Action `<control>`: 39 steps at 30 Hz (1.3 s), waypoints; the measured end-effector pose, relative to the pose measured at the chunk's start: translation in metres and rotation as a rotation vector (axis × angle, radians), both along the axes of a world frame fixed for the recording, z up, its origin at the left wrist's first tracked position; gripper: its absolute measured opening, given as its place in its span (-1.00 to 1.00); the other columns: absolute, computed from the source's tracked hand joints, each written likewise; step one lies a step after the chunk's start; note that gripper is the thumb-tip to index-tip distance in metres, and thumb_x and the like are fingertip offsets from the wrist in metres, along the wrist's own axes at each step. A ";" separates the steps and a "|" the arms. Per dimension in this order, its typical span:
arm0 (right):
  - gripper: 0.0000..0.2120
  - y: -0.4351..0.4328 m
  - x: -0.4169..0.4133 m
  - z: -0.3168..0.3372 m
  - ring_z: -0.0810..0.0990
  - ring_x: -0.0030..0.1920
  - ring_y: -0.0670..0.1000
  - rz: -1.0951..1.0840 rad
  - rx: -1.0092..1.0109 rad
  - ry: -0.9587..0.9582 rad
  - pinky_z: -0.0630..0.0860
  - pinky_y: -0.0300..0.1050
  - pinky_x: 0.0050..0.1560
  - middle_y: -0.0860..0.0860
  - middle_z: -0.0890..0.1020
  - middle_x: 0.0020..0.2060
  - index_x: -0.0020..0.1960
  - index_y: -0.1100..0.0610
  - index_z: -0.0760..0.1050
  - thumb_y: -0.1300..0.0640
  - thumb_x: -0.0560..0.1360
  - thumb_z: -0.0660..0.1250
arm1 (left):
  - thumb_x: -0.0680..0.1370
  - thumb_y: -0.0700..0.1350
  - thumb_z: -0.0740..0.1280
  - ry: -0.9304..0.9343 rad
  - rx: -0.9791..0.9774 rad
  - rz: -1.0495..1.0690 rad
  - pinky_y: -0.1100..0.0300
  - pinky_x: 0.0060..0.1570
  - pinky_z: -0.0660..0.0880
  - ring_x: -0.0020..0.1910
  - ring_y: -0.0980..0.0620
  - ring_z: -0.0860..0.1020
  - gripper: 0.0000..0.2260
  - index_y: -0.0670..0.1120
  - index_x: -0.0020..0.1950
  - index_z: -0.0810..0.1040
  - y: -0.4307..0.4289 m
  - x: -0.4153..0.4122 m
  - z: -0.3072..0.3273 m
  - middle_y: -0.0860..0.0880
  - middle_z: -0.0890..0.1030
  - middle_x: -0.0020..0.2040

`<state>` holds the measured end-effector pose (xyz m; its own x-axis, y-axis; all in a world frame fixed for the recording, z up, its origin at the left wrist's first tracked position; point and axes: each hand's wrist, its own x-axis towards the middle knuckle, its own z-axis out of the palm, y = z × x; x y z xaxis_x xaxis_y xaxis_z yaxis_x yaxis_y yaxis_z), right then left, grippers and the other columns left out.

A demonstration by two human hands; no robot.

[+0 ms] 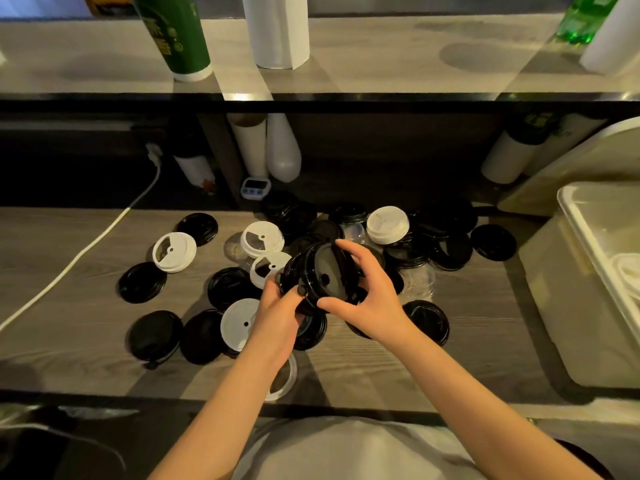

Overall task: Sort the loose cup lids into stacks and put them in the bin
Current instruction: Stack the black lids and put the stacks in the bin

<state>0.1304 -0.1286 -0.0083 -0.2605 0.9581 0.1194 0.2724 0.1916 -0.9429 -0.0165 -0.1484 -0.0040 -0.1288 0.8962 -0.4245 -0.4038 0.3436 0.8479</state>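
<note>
**Item:** stack of glossy black round plastic lids (pixel 320 275), their ridged rims nesting. It is being held tilted just above the grey wood-grain counter (pixel 467 341), probably so the edges are lining up.

**Left hand** (pixel 277 317): curling its fingers round the stack's near edge and supporting it.

**Right hand** (pixel 367 296): fingers spread and bent, gripping the top lid's rim.

**Surroundings:** loose flat black lids (pixel 142 282) and thin white sip-hole lids (pixel 174 249) are lying scattered around. A short stack of white domed lids (pixel 388 225) is sitting behind.

**Destination:** translucent white rectangular plastic bin (pixel 554 289), standing well apart at the right. Its pale contents are too unclear to name.
</note>
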 end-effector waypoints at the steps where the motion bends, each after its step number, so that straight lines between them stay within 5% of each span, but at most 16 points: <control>1: -0.26 0.000 0.000 0.001 0.35 0.32 -0.24 0.002 0.006 -0.005 0.41 -0.13 0.31 -0.24 0.37 0.29 0.39 -0.05 0.27 -0.11 0.28 0.47 | 0.58 -0.27 0.17 -0.031 0.009 -0.008 0.05 0.13 0.51 0.18 -0.07 0.55 -0.68 -0.12 0.33 0.40 -0.001 0.000 0.002 -0.13 0.58 0.18; 4: -0.25 0.000 0.001 0.000 0.28 0.39 -0.21 0.038 0.080 -0.098 0.32 -0.14 0.38 -0.21 0.33 0.36 0.40 -0.08 0.25 -0.11 0.29 0.47 | 0.57 -0.25 0.06 -0.132 0.018 -0.023 0.10 -0.01 0.51 0.09 -0.07 0.55 -0.68 -0.26 0.29 0.41 -0.003 -0.003 0.005 -0.20 0.57 0.11; 8: -0.22 -0.005 -0.001 -0.001 0.20 0.44 -0.08 0.073 0.195 -0.303 0.18 -0.17 0.38 -0.21 0.23 0.42 0.45 -0.05 0.25 -0.11 0.32 0.49 | 0.59 -0.15 0.15 -0.095 0.042 -0.052 0.14 -0.09 0.51 0.03 0.01 0.59 -0.72 -0.16 0.26 0.46 -0.006 -0.001 0.007 -0.08 0.63 0.03; 12: -0.23 -0.005 -0.001 -0.002 0.29 0.42 0.03 0.095 0.349 -0.425 0.29 -0.06 0.35 -0.04 0.30 0.44 0.44 0.05 0.27 -0.16 0.33 0.45 | 0.53 -0.24 0.26 -0.024 0.048 -0.078 0.10 -0.07 0.51 0.06 0.00 0.61 -0.72 0.00 0.21 0.47 -0.008 -0.004 0.001 -0.01 0.67 0.01; 19: -0.25 -0.003 0.011 -0.013 0.32 0.41 0.03 0.186 0.424 -0.515 0.45 -0.02 0.26 -0.08 0.29 0.46 0.44 0.01 0.27 0.07 0.34 0.52 | 0.53 -0.36 0.17 0.024 -0.024 -0.066 0.08 -0.07 0.51 0.02 -0.08 0.55 -0.76 -0.09 0.10 0.45 -0.004 -0.010 -0.005 -0.13 0.57 0.00; 23: -0.31 -0.007 0.024 -0.016 0.23 0.46 -0.08 0.161 0.296 -0.448 0.29 -0.18 0.38 -0.08 0.24 0.48 0.47 0.00 0.22 0.07 0.42 0.43 | 0.52 -0.34 0.25 0.062 -0.022 -0.060 0.06 0.02 0.50 0.07 -0.06 0.57 -0.75 -0.07 0.13 0.45 -0.002 -0.007 -0.010 -0.11 0.59 0.06; 28: -0.45 -0.007 0.074 -0.043 0.33 0.38 0.00 -0.208 0.057 -0.488 0.31 -0.18 0.31 0.01 0.39 0.37 0.41 0.13 0.33 0.15 0.45 0.39 | 0.49 -0.31 0.33 0.100 -0.007 -0.046 0.05 0.08 0.49 0.04 0.00 0.59 -0.75 -0.01 0.07 0.46 0.005 0.001 -0.010 -0.05 0.62 0.03; 34: -0.17 -0.028 0.126 -0.093 0.17 0.48 0.11 -0.299 -0.347 -0.680 0.27 0.10 0.41 0.05 0.16 0.50 0.50 0.11 0.12 -0.10 0.39 0.45 | 0.48 -0.29 0.36 0.159 -0.023 -0.070 0.03 0.15 0.48 0.09 -0.02 0.57 -0.66 -0.06 0.21 0.43 0.009 0.010 -0.015 -0.05 0.60 0.08; 36: -0.10 -0.032 0.124 -0.101 0.13 0.49 0.11 -0.241 -0.345 -0.735 0.25 0.11 0.41 0.04 0.12 0.51 0.52 0.12 0.07 -0.16 0.37 0.45 | 0.48 -0.27 0.36 0.174 -0.032 -0.086 0.02 0.18 0.47 0.13 -0.04 0.56 -0.57 -0.12 0.32 0.37 0.007 0.014 -0.018 -0.08 0.58 0.13; 39: -0.13 -0.033 0.117 -0.105 0.15 0.46 0.11 -0.250 -0.304 -0.809 0.28 0.06 0.40 0.04 0.15 0.50 0.52 0.12 0.07 -0.15 0.39 0.43 | 0.49 -0.28 0.35 0.208 -0.017 -0.110 0.09 0.08 0.49 0.09 -0.04 0.58 -0.68 -0.11 0.21 0.43 0.005 0.020 -0.015 -0.06 0.61 0.06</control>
